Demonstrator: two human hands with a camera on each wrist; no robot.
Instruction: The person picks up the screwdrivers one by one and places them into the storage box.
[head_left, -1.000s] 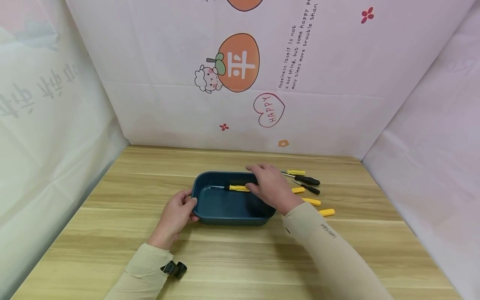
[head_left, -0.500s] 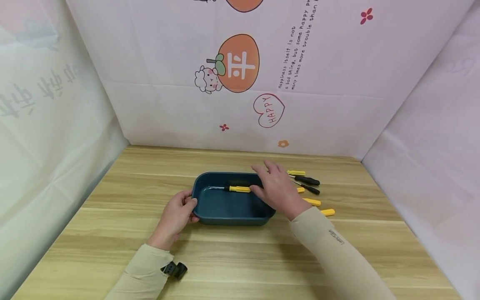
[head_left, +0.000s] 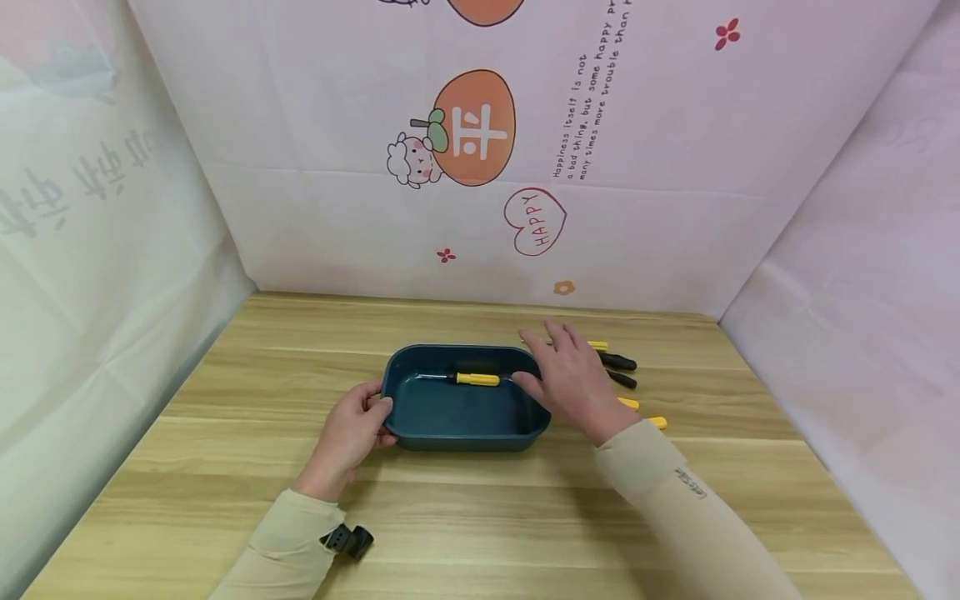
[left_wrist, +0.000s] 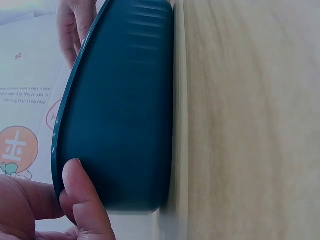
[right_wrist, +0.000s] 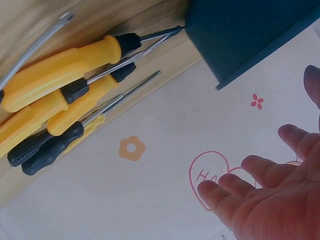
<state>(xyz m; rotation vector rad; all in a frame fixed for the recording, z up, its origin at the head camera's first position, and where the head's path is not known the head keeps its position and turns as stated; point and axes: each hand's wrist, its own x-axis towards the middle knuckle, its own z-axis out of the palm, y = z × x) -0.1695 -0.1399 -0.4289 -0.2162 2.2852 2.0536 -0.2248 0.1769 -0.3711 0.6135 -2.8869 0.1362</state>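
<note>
The dark blue box (head_left: pixel 461 414) was gripped at its nine o'clock end by the left hand (head_left: pixel 356 427); at its two o'clock corner, the right hand (head_left: pixel 572 380) was spread wide, nothing grasped. Inside, a yellow-handled screwdriver (head_left: pixel 477 379) was seen at the left hand's two o'clock and the right hand's nine. Other screwdrivers (right_wrist: pixel 62 75) were strewn toward the latter's three o'clock.

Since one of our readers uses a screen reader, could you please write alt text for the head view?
A person's left hand grips the left end of a blue tray with one yellow-handled screwdriver in it; the open right hand hovers near the tray's right end. More screwdrivers, yellow and black, lie on the wooden table.
</note>
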